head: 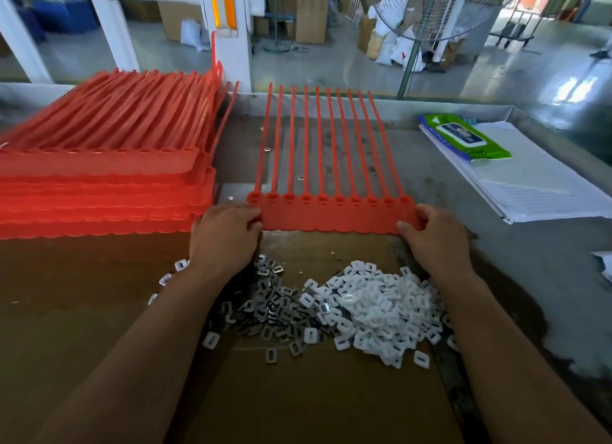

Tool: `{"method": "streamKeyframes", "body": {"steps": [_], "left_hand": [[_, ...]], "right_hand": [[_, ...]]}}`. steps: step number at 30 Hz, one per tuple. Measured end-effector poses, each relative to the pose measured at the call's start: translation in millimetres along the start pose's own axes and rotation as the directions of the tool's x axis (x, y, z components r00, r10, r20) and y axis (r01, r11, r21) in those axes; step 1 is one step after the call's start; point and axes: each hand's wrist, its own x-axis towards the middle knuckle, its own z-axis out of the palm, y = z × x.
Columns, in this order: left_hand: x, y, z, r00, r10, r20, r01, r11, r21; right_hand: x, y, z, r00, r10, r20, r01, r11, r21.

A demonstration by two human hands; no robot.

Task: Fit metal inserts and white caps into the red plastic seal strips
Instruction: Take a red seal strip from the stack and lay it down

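Observation:
A red seal strip (pixel 331 216) of several joined seals lies flat on the bench, its long tails pointing away from me. My left hand (pixel 225 233) pinches its left end and my right hand (pixel 433 233) pinches its right end. The round sockets (pixel 339 199) along the strip look empty. Between my forearms, on brown cardboard (pixel 314 394), lie a heap of dark metal inserts (pixel 268 306) and a heap of white caps (pixel 381 311), partly mixed.
A tall stack of red seal strips (pixel 99 178) fills the left of the bench. At the right lie a notebook (pixel 536 185) and a green wipes pack (pixel 463 139). A few loose inserts (pixel 266 150) sit on the grey bench top.

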Motion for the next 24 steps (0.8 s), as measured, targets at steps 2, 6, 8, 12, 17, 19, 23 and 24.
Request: {"method": "streamKeyframes", "body": {"steps": [2, 6, 8, 12, 17, 19, 23, 24], "left_hand": [[0, -1, 0, 1.0, 0.01, 0.012, -0.01, 1.0, 0.0], [-1, -4, -1, 0.999, 0.003, 0.042, -0.004, 0.999, 0.035], [-2, -4, 0, 0.998, 0.007, 0.056, -0.008, 1.0, 0.021], [-3, -6, -2, 0.996, -0.005, 0.094, 0.006, 1.0, -0.01], [0, -7, -3, 0.993, 0.001, 0.122, 0.0, 1.0, -0.009], [0, -7, -2, 0.993, -0.001, 0.116, 0.002, 1.0, -0.016], [0, -7, 0, 0.996, -0.011, 0.092, 0.015, 0.999, -0.039], [0, -6, 1, 0.997, -0.012, 0.081, 0.016, 0.999, -0.045]], "right_hand": [[-1, 1, -1, 1.0, 0.006, -0.001, -0.006, 1.0, -0.005], [-2, 3, -2, 1.0, 0.005, 0.004, -0.004, 1.0, -0.027], [-2, 2, -3, 1.0, -0.006, 0.015, 0.007, 0.999, -0.051], [-3, 1, -4, 0.998, -0.024, 0.052, 0.029, 0.995, -0.096], [-13, -10, -13, 0.99, -0.14, 0.017, 0.14, 0.989, -0.055], [-26, -27, -20, 0.956, -0.294, 0.018, 0.289, 0.948, 0.133], [-66, -65, -21, 0.617, -0.733, 0.288, 0.644, 0.68, 0.351], [-74, -73, -18, 0.527, -0.776, 0.347, 0.677, 0.63, 0.38]]}}
